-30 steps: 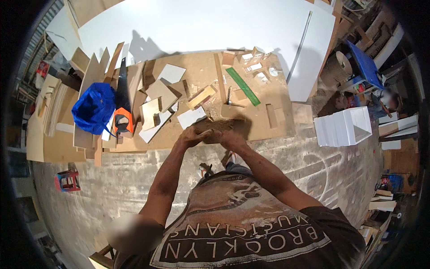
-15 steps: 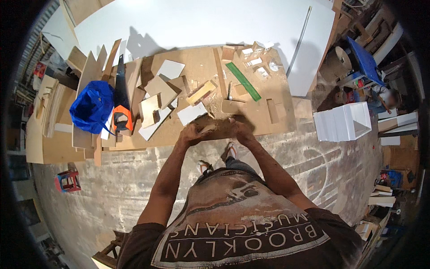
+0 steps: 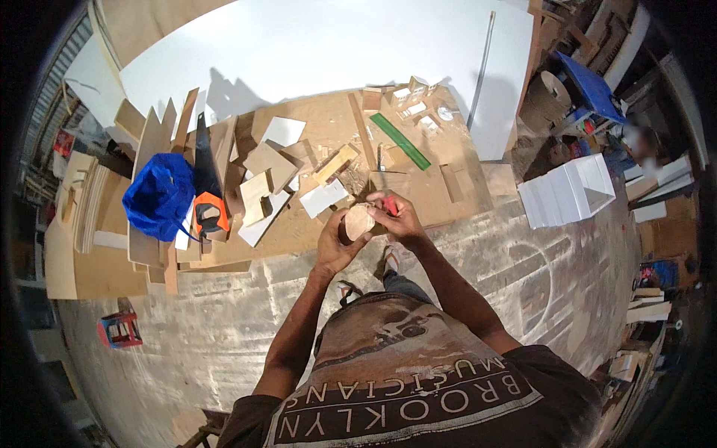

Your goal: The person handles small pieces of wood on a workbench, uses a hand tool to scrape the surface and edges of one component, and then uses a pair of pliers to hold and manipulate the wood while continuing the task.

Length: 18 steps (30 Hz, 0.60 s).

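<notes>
Near the front edge of the workbench, both my hands hold a small, pale, rounded wood piece [image 3: 358,223]. My left hand [image 3: 334,245] is closed around its left and lower side, with the thumb along the bottom. Closed at its right side, my right hand [image 3: 400,219] presses the thumb and fingers to it. A small red object [image 3: 390,205] shows between the right fingers; its kind is hidden. Just beyond the left hand lies a white offcut [image 3: 323,198], with a yellowish wood block [image 3: 335,164] behind it.
The brown workbench [image 3: 441,207] carries a green strip [image 3: 400,141] and several wood offcuts [image 3: 270,166]. A handsaw [image 3: 210,212] with an orange handle stands beside a blue bag [image 3: 159,196] at left. To the right is a white box [image 3: 567,192]; a red stool [image 3: 119,330] stands on the floor.
Both hands have come closer together and turned, so the wood piece's pale face now shows between them. The red object has come into sight at the right hand. The view has shifted slightly.
</notes>
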{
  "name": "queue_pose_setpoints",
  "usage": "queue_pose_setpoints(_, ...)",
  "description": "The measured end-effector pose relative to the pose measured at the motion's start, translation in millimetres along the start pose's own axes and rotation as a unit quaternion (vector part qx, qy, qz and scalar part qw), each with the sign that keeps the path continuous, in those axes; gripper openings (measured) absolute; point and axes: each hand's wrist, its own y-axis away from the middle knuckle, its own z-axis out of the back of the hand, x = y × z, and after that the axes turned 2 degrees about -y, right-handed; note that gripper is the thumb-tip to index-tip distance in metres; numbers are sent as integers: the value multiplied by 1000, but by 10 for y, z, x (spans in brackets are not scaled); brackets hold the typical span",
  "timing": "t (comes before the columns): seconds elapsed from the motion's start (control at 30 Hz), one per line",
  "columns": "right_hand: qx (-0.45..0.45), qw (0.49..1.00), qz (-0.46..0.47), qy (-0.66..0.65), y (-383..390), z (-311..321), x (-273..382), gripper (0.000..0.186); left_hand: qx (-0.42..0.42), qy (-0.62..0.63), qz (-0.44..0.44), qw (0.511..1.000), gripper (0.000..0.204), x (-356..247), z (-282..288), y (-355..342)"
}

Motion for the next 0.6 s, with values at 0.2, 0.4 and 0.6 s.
queue_pose_setpoints(0.2,-63,995,21,70,64,-15,-70,13,-15,-159,-40,986,76,-265,23,140)
queue_pose_setpoints(0.4,-168,973,-77,-138,173,54,-19,8,-47,-118,-23,992,84,-208,-75,245)
queue_pose_setpoints(0.6,-94,983,-111,-115,244,106,177,26,-66,-27,3,997,62,-63,-233,253)
